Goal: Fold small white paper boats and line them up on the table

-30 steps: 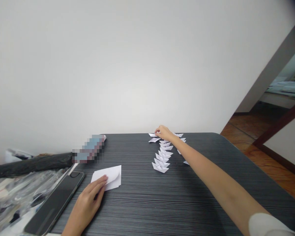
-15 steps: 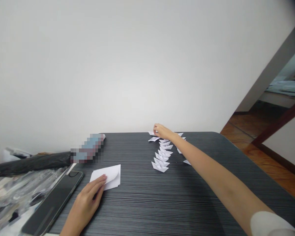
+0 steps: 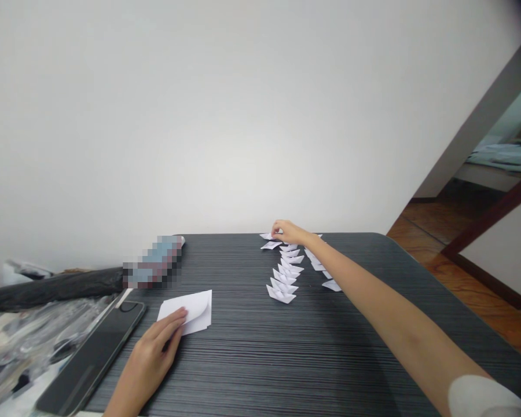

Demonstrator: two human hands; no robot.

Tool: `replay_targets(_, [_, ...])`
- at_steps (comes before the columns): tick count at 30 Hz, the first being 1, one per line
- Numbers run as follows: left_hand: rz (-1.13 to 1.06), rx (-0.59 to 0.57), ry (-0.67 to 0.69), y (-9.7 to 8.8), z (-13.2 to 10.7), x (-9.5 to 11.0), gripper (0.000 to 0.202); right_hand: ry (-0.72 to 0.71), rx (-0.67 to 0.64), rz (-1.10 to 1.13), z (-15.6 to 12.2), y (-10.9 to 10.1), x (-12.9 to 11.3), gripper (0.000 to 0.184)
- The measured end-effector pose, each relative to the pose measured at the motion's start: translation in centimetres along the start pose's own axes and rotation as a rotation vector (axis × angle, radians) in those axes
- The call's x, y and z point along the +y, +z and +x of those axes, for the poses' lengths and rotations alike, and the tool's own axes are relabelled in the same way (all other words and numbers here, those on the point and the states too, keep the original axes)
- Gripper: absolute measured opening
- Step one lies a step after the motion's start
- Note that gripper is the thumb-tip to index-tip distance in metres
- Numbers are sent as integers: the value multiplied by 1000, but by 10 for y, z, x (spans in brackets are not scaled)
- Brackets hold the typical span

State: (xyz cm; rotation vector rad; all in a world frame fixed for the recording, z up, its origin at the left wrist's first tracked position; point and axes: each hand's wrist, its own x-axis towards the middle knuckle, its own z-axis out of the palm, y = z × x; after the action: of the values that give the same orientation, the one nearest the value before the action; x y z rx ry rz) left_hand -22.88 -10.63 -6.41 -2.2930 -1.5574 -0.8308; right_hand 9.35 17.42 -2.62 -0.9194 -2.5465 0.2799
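Note:
My left hand (image 3: 158,343) is closed at the near left corner of a small stack of white paper (image 3: 173,307). The top sheet is bent up, its edge between thumb and fingers. Far across the table, my right hand (image 3: 286,231) has its fingertips pinched together on a white folded paper boat (image 3: 266,236) close to the wall. Just below that hand lies another paper boat (image 3: 271,245). A column of several paper boats (image 3: 285,280) runs toward me, and a second group (image 3: 316,262) is partly hidden behind my right forearm.
A dark ribbed table (image 3: 243,359) meets a white wall (image 3: 243,116). On the left lie a phone (image 3: 95,353), a long black wrapped object (image 3: 56,288), a blurred-out item (image 3: 156,260) and clear plastic bags (image 3: 47,341). At right, past the table's edge, is wooden floor (image 3: 438,231).
My right forearm has shifted slightly right and up, showing more of the boats behind it. The right fingertips stay at the far boat. My left hand keeps its place on the paper.

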Motion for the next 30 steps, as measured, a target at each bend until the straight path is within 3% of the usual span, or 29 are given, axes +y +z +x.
replay_targets(9, [17, -1, 10, 0, 3, 2, 23, 42, 131, -37, -5, -9, -2, 18])
replay_targets(15, [36, 28, 37, -1, 5, 1, 22, -28, 33, -106, -14, -14, -20, 10])
replay_targets(30, [27, 5, 33, 0, 2, -1, 22, 147, -8, -335, -18, 2, -26, 13])
